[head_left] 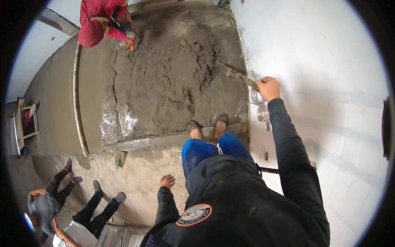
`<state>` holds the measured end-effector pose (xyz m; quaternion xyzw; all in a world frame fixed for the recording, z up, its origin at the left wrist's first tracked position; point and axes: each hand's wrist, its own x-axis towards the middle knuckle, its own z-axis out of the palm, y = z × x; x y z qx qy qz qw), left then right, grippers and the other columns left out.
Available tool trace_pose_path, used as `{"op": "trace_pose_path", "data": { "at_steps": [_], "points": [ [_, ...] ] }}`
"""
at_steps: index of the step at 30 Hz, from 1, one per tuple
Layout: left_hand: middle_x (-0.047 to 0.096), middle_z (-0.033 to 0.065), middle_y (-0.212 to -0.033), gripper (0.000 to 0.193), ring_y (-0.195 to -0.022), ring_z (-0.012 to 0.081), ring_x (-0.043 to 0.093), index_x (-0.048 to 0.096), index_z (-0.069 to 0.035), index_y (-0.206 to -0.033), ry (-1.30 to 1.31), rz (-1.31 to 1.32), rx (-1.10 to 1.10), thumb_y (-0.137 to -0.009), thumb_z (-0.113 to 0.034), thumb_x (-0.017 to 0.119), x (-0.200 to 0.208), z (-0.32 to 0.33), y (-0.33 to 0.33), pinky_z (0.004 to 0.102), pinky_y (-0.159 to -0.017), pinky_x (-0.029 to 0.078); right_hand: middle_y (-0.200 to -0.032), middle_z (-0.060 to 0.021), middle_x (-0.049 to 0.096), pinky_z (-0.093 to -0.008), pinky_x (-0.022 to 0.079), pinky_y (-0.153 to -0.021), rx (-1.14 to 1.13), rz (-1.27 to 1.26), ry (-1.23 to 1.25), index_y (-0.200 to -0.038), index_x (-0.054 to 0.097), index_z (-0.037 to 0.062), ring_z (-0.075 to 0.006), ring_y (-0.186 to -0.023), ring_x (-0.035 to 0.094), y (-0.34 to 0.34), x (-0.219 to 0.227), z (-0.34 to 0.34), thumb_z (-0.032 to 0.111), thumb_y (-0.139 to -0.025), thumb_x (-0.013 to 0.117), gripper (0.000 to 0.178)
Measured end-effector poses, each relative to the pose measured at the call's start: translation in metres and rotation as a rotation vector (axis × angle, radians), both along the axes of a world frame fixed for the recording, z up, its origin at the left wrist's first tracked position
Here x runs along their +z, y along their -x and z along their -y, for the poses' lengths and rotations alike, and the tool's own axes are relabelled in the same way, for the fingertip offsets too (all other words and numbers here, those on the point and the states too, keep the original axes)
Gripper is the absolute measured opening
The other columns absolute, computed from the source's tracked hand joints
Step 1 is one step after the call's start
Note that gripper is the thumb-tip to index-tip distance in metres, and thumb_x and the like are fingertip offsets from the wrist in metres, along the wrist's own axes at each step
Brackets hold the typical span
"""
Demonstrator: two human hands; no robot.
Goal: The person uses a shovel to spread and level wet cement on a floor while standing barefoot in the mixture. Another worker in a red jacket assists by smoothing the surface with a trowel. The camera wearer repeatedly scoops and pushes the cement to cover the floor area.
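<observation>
My right hand (268,88) is closed around the upper end of a long, cement-smeared wooden stick (238,75). The stick slants down to the left, its far end at the rough wet concrete (164,78) near the right wall. What sits at that far end I cannot make out. My left hand (167,181) hangs low beside my hip, empty, with its fingers partly apart. Both my feet stand at the near edge of the concrete. Closest to my left hand on the lower floor lies a trowel with a green handle (117,162).
At the far left a co-worker in red (98,20) crouches with an orange-handled tool (132,44). A long straight board (78,99) lies across smoothed concrete. Coiled wires (262,113) hang by the white wall (321,61). Two people (43,210) are at the lower left, near a wooden frame (29,121).
</observation>
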<state>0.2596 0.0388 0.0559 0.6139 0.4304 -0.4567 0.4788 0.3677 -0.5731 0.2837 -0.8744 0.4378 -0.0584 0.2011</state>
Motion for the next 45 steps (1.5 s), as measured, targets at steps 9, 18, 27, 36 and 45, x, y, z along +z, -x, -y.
{"op": "trace_pose_path", "data": {
  "at_steps": [9, 18, 27, 36, 45],
  "points": [
    [0.061, 0.0053, -0.086, 0.024, -0.077, 0.0184, 0.061, 0.056, -0.008, -0.096, 0.189, 0.279, 0.07, -0.084, -0.028, 0.061, 0.027, 0.1, -0.073, 0.0326, -0.064, 0.048, -0.071, -0.0201, 0.064, -0.0333, 0.053, -0.046, -0.146, -0.093, -0.432, -0.08, 0.065, -0.0096, -0.0262, -0.056, 0.064, -0.012, 0.021, 0.006, 0.025, -0.069, 0.061, 0.037],
    [0.061, 0.0092, -0.087, 0.023, -0.075, 0.0219, 0.062, 0.055, -0.006, -0.101, 0.069, 0.174, 0.177, -0.084, -0.021, 0.058, 0.004, 0.079, -0.025, 0.0331, -0.06, 0.05, -0.081, -0.017, 0.062, -0.0328, 0.054, -0.043, 0.606, -0.237, -0.232, -0.084, 0.063, -0.0076, -0.0244, -0.059, 0.064, 0.003, -0.031, 0.116, 0.009, -0.073, 0.057, 0.02],
    [0.061, 0.0079, -0.085, 0.027, -0.078, 0.0216, 0.06, 0.055, -0.005, -0.1, -0.014, 0.198, 0.479, -0.082, -0.025, 0.06, -0.007, 0.117, 0.001, 0.0352, -0.067, 0.048, -0.071, -0.0141, 0.064, -0.034, 0.052, -0.048, 0.711, -0.905, -0.196, -0.083, 0.065, -0.0043, -0.0216, -0.053, 0.063, -0.09, 0.045, 0.195, 0.011, -0.067, 0.065, 0.022],
    [0.061, 0.005, -0.086, 0.021, -0.075, 0.013, 0.059, 0.056, -0.005, -0.101, -0.051, 0.419, 0.564, -0.085, -0.019, 0.058, -0.011, 0.31, -0.022, 0.0274, -0.065, 0.047, -0.087, -0.0108, 0.068, -0.0406, 0.053, -0.071, 0.853, -1.435, 0.521, -0.082, 0.07, 0.0075, -0.0257, -0.083, 0.066, -0.206, -0.157, 0.326, 0.03, -0.049, 0.081, 0.041],
    [0.061, 0.0034, -0.086, 0.019, -0.073, 0.0111, 0.059, 0.056, -0.004, -0.102, -0.054, 0.395, 0.516, -0.086, -0.014, 0.056, 0.006, 0.394, 0.038, 0.0239, -0.062, 0.046, -0.096, -0.0174, 0.064, -0.0403, 0.051, -0.077, 1.15, -1.403, 0.4, -0.092, 0.066, 0.004, -0.0302, -0.091, 0.063, -0.207, -0.256, 0.314, 0.024, -0.064, 0.065, 0.035]
  ]
}}
